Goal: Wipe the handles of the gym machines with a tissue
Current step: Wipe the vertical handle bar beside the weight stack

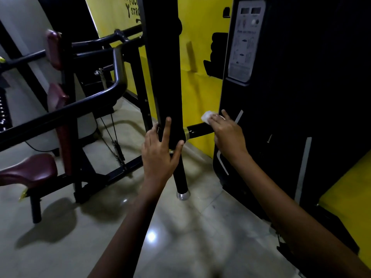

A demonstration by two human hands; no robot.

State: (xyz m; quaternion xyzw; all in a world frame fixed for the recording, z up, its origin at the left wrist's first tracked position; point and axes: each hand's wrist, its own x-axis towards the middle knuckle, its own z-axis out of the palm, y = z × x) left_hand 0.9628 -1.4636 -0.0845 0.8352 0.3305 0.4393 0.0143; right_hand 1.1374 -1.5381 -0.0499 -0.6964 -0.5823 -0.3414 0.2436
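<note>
The right hand (225, 133) is curled over the end of a short black handle (197, 131) that sticks out sideways. Its fingers pinch a small white tissue (207, 116), and the tissue sits on top of the handle, right at the fingertips. The handle has a thin gold ring where it joins a thick black pole (166, 77).

The left hand (160, 151) holds that pole just beside the handle. The thumb and fingers wrap partway round it, and one finger points straight up along the pole. Below the hand, the pole gets thinner and ends in a silver cap (183, 195) near the shiny grey floor (180, 227).

Next to the right hand stands a tall black machine cover (301, 97). High on it is a grey sticker (246, 41) with small drawings and words, too blurry to read.

Behind the pole is a yellow wall (197, 57). At the top, black letters read "FOC" and "STR", cut off by the pole.

Toward the left edge stands another machine with black bars (118, 77) and a dark red seat (30, 171).
</note>
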